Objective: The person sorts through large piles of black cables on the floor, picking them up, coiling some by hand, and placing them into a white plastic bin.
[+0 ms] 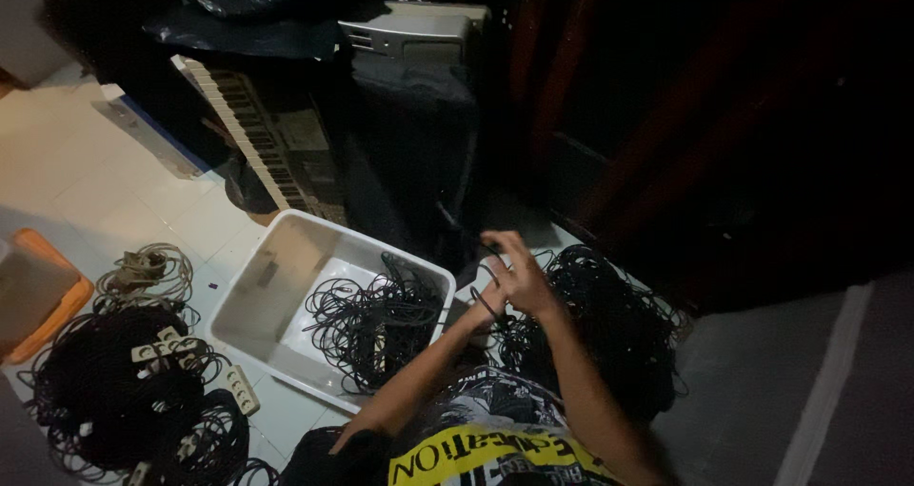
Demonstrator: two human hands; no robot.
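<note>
Both hands meet beside the white tub, the right hand pinching a black cable and the left hand seemingly closed on it, so tugging could snag the tangled pile.

Pretty dim in here, most of the right side lost in shadow. Pale tiled floor catching warm light on the left. Keyboard leaning against dark covered gear, grey plastic case stacked behind. Orange-rimmed lid at far left.
</note>
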